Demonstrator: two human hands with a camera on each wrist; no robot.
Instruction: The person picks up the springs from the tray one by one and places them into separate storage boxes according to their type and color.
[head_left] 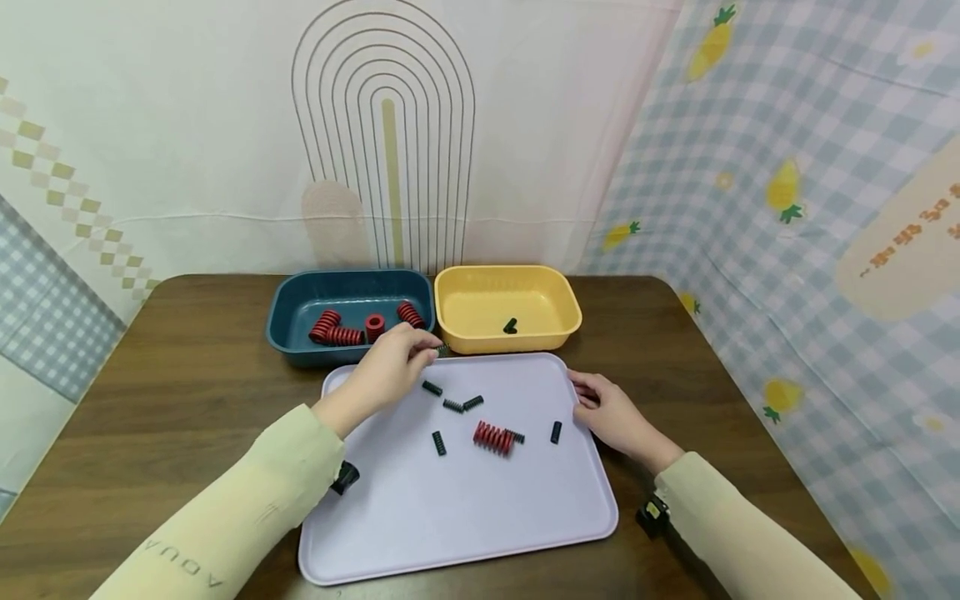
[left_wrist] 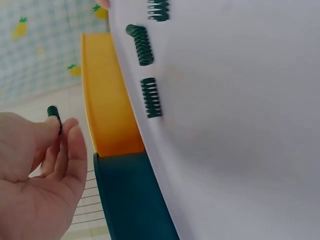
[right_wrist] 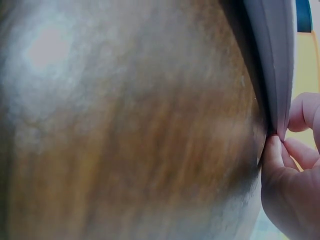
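Observation:
My left hand point(head_left: 393, 362) pinches a small dark green coil spring point(left_wrist: 54, 114) between thumb and fingers, over the far edge of the lavender tray point(head_left: 450, 508), close to where the two bins meet. On the tray lie several more small green springs point(head_left: 439, 442) and one larger red spring point(head_left: 493, 438), which partly covers a green one. At the tray's right edge, my right hand point(head_left: 615, 417) grips the rim; in the right wrist view its fingertips point(right_wrist: 274, 145) meet the rim's underside.
Behind the tray stand a dark blue bin point(head_left: 300, 359) holding several red springs point(head_left: 346, 336) and a yellow bin point(head_left: 510, 343) with small green springs point(head_left: 511, 326) in it. All rest on a wooden table point(head_left: 187, 400) against cloth-covered walls.

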